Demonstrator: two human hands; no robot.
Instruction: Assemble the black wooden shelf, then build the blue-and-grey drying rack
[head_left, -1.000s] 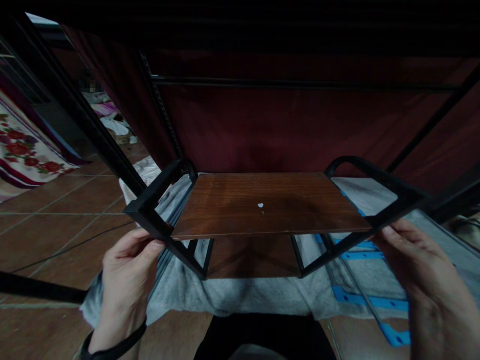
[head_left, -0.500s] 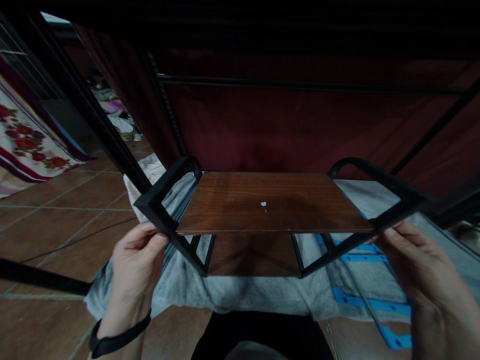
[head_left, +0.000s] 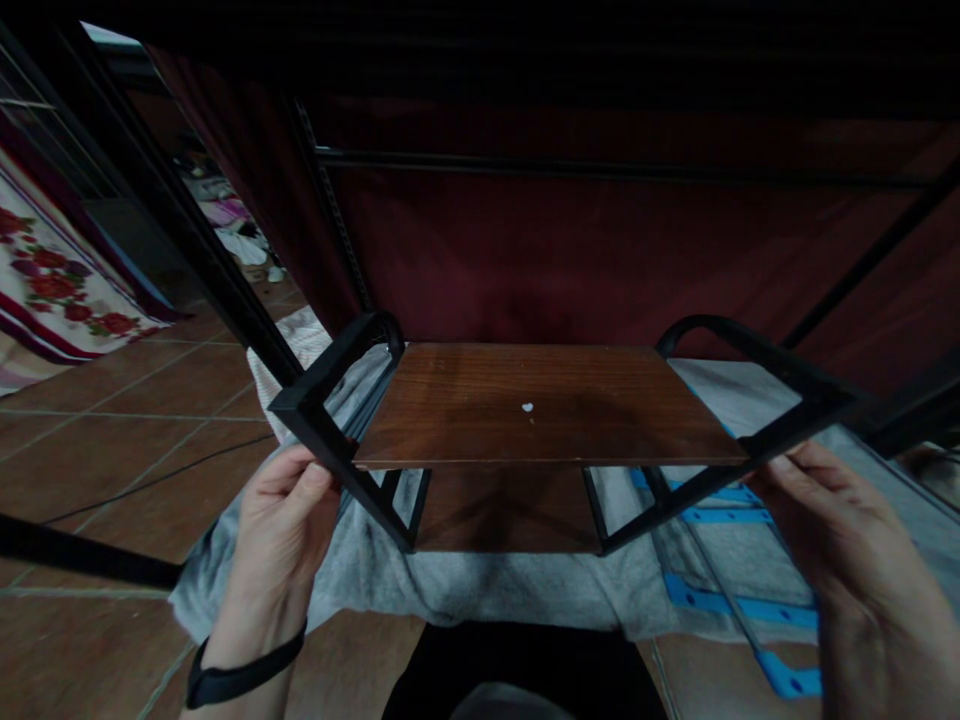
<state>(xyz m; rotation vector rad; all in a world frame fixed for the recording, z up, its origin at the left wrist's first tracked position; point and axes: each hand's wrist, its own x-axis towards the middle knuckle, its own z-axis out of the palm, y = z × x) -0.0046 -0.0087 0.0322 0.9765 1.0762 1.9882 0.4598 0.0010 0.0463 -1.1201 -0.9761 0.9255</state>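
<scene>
A small two-tier shelf rack [head_left: 480,420] with a black frame and dark wood-grain boards stands upright in front of me. My left hand [head_left: 281,520] is closed, thumb and fingers pinching the left side bar just below the upper board. On the opposite side, my right hand [head_left: 847,530] grips the right side bar at about the same height; its inner fingers are partly hidden. A small white mark [head_left: 527,407] shows on the upper board. The lower board [head_left: 510,510] is partly covered from view by the upper one.
Under the rack lies a grey cloth [head_left: 480,585] on brown floor tiles [head_left: 112,470]. A blue-ended metal rack piece [head_left: 742,605] lies to the right. Black posts [head_left: 187,230] and dark red curtain fabric [head_left: 525,250] enclose the space. A thin cable [head_left: 165,475] crosses the floor.
My left hand has shifted slightly to the right along the side bar. The rack and my right hand look almost unmoved.
</scene>
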